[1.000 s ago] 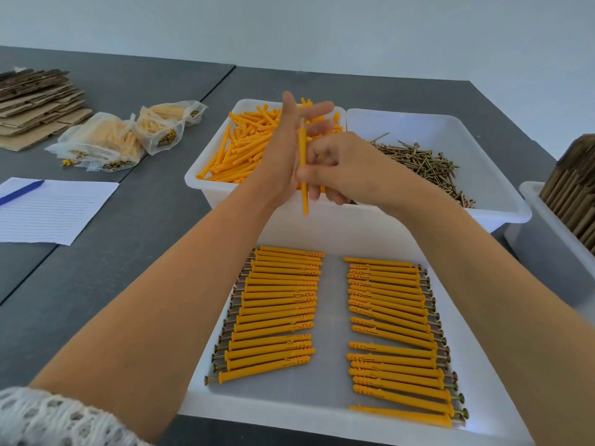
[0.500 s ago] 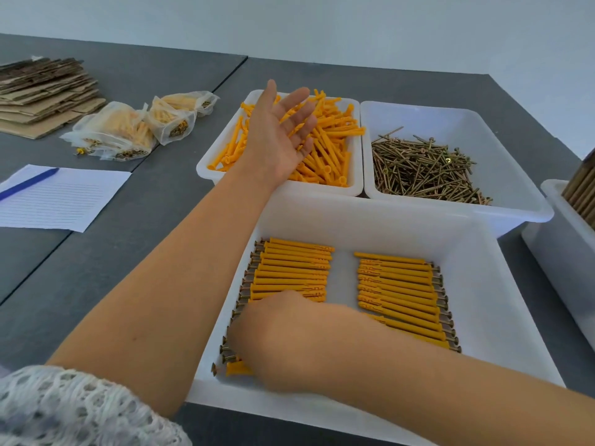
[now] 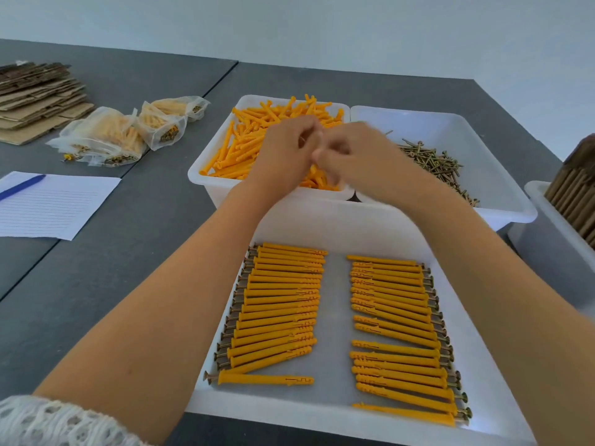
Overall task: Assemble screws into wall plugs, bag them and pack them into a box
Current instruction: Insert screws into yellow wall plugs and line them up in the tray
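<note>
- Wall plugs (image 3: 257, 149) fill the far left tub (image 3: 206, 178); loose screws (image 3: 434, 162) lie in the tub to its right.
- Left hand (image 3: 286, 152) and right hand (image 3: 357, 156) meet, blurred, above them; what they grip cannot be told.
- Assembled plugs (image 3: 277, 304) lie in two rows in the near tray (image 3: 322, 416).
- Filled bags (image 3: 112, 136), flat cardboard (image 3: 35, 98) and lined paper (image 3: 54, 204) lie at the left.

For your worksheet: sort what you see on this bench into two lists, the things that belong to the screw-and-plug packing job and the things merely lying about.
Belongs to the job:
loose wall plugs
loose screws
assembled plugs in the near tray
filled bags
flat cardboard, probably the boxes

Lying about:
lined paper
blue pen
</note>
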